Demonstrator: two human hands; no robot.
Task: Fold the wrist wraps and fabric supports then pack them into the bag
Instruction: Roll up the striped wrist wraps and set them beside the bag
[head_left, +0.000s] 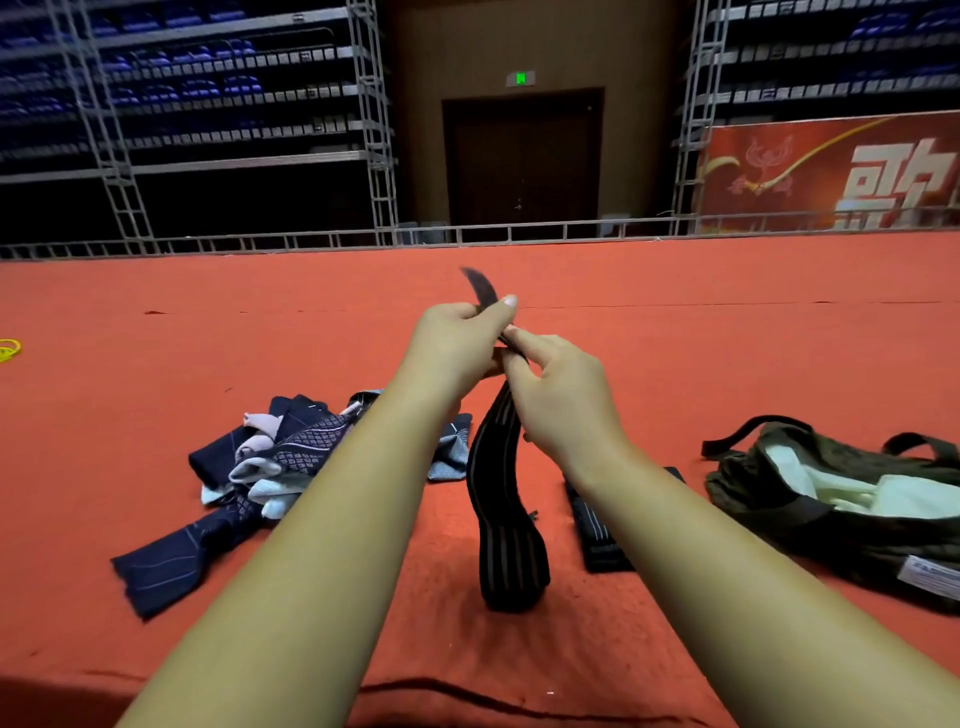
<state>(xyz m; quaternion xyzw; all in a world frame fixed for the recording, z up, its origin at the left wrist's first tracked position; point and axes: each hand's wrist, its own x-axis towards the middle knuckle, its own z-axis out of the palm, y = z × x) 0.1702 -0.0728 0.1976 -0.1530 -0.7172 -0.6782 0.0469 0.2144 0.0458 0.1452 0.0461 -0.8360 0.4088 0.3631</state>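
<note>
Both pinch the striped wrap (506, 545) up top: left hand (457, 343) & right hand (556, 389); its tail rests on the surface (675, 364). We're mid-fold; next prob needs doubling it, then the bag (852, 540).

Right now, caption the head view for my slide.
The left hand and right hand pinch a striped black wrist wrap above the red carpet, fabric pile left, open olive bag right.

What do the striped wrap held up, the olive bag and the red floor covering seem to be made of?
Striped wrap: probably woven elastic fabric, matt black with pale lengthwise lines; it hangs limp and curves. Olive bag: seemingly quilted cloth, soft and slumped, pale lining showing. Red floor covering: looks like short-pile carpet, matt and fuzzy.
</note>
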